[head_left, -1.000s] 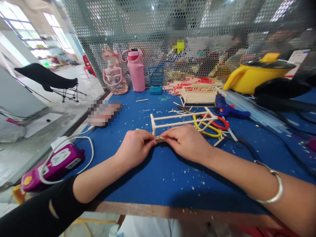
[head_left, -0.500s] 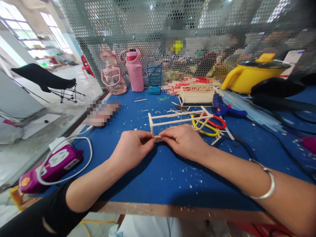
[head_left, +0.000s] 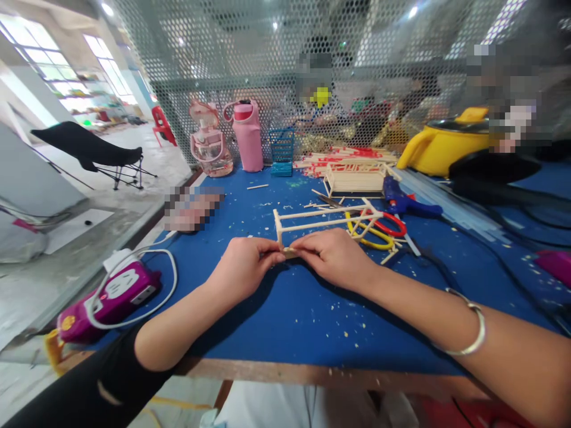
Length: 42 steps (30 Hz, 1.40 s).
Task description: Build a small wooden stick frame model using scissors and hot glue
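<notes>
1. The left hand [head_left: 243, 270] and the right hand [head_left: 336, 255] meet at the near corner of a stick frame [head_left: 328, 219] on the blue desk [head_left: 289, 315].
2. The fingers of both hands pinch a tiny piece there. They hide most of it, so I cannot tell what it is.
3. People behind the mesh are blurry.
4. A yellow pot [head_left: 439, 148] stands far right. Its inside is hidden.
5. A clear pink bottle [head_left: 209, 148] looks empty.
</notes>
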Available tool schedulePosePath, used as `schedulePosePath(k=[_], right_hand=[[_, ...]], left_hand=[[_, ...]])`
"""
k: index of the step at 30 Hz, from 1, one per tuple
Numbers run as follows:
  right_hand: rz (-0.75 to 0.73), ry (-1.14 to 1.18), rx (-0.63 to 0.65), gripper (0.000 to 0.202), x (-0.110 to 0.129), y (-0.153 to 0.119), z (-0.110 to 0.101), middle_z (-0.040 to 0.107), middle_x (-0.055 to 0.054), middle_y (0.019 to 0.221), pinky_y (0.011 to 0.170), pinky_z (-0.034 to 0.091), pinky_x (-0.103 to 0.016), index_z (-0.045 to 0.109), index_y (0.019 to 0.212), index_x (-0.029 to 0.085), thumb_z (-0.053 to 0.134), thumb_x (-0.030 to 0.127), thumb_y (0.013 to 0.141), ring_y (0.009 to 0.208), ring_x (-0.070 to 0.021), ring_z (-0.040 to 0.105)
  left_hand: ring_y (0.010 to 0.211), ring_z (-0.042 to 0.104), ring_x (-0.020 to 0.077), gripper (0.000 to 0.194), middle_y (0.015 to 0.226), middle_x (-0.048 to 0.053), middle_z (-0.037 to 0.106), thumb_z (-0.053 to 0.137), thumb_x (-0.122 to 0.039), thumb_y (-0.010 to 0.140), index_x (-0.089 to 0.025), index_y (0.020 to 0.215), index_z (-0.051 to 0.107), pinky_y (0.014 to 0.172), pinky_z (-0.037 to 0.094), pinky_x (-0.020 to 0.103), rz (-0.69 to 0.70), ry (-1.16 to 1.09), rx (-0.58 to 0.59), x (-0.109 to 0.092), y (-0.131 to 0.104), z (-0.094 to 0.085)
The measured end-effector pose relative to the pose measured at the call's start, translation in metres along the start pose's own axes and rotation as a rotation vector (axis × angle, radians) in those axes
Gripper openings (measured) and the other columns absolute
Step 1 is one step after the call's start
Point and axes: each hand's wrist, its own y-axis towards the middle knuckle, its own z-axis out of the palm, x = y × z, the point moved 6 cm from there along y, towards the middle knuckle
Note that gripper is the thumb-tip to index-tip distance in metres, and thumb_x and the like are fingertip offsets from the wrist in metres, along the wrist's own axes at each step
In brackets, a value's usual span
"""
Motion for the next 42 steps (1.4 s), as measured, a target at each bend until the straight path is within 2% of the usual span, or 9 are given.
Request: schedulePosePath(k=[7,12,14,17,19,22,27,31,42], right_hand=[[-0.111,-0.052,-0.006,0.023,0.004,0.001,0.000,0.074,-0.005,0.101,0.083,0.052,-0.028,0.071,0.101,0.017,0.052,0.020,0.089,0.093,-0.0174,0.069],[-0.315,-0.194,-0.230,0.027,0.042,-0.027,-0.044,0.070,-0.010,0.109,0.094,0.048,-0.036,0.066,0.110,0.014,0.052,0.019,0.086,0.104,-0.0215,0.063],[-0.191,-0.152,-0.423,0.021,0.037,-0.039,-0.077,0.073,-0.005,0.092,0.082,0.051,-0.030,0.068,0.097,0.020,0.051,0.017,0.085,0.086,-0.0175,0.067],[0.260,-0.046,-0.569,0.018,-0.008,-0.049,-0.107,0.069,-0.004,0.074,0.061,0.049,-0.027,0.066,0.084,0.019,0.050,0.012,0.079,0.064,-0.0154,0.063],[0.448,0.060,-0.279,0.015,-0.042,-0.042,-0.092,0.066,-0.002,0.066,0.054,0.046,-0.025,0.065,0.075,0.017,0.054,0.008,0.069,0.058,-0.0145,0.060],[0.441,0.241,0.050,0.030,-0.066,-0.033,-0.057,0.065,0.002,0.067,0.052,0.044,-0.023,0.065,0.094,0.017,0.063,0.011,0.064,0.056,-0.0129,0.058],[0.456,0.293,-0.021,0.024,-0.080,-0.034,-0.031,0.067,-0.001,0.070,0.055,0.044,-0.023,0.065,0.097,0.015,0.062,0.024,0.075,0.057,-0.0116,0.058],[0.459,0.285,-0.066,0.018,-0.079,-0.039,-0.029,0.068,-0.002,0.070,0.055,0.041,-0.023,0.065,0.090,0.014,0.061,0.026,0.077,0.058,-0.0119,0.059],[0.397,0.200,-0.103,0.019,-0.066,-0.038,-0.041,0.066,-0.001,0.061,0.057,0.036,-0.024,0.065,0.069,0.017,0.057,0.030,0.080,0.056,-0.0130,0.056]], left_hand=[[0.074,0.064,0.0166,0.024,0.083,0.000,0.075,0.056,-0.034,0.082,-0.020,0.087,0.075,0.067,0.043,0.023,-0.024,-0.027,0.014,0.005,0.006,0.000],[0.064,0.056,0.0155,0.033,0.071,0.001,0.069,0.051,-0.039,0.082,-0.015,0.087,0.074,0.059,0.039,0.024,-0.089,0.034,-0.016,0.023,0.008,-0.018],[0.062,0.054,0.0152,0.036,0.073,0.003,0.068,0.051,-0.041,0.081,-0.013,0.089,0.072,0.057,0.040,0.025,-0.105,0.003,0.010,0.030,0.007,-0.020],[0.058,0.053,0.0147,0.038,0.075,0.004,0.067,0.050,-0.044,0.080,-0.014,0.093,0.070,0.055,0.041,0.026,-0.125,-0.027,0.002,0.036,0.005,-0.018],[0.057,0.054,0.0147,0.038,0.074,0.004,0.067,0.051,-0.045,0.080,-0.014,0.096,0.068,0.055,0.041,0.026,-0.147,-0.033,-0.032,0.037,0.003,-0.016],[0.060,0.058,0.0156,0.036,0.078,0.004,0.069,0.054,-0.044,0.078,-0.015,0.098,0.063,0.058,0.042,0.026,-0.179,-0.042,-0.089,0.036,0.002,-0.014],[0.062,0.057,0.0170,0.027,0.073,0.002,0.064,0.056,-0.045,0.077,-0.019,0.084,0.054,0.059,0.039,0.027,-0.191,0.267,-0.299,0.024,-0.008,-0.028],[0.060,0.054,0.0172,0.022,0.067,0.001,0.062,0.051,-0.042,0.081,-0.021,0.074,0.054,0.057,0.035,0.027,-0.114,0.457,-0.266,0.010,-0.016,-0.025],[0.087,0.065,0.0195,0.034,0.100,0.008,0.070,0.048,-0.018,0.076,-0.017,0.107,0.063,0.077,0.049,0.030,-0.092,0.144,-0.174,0.011,-0.035,-0.020]])
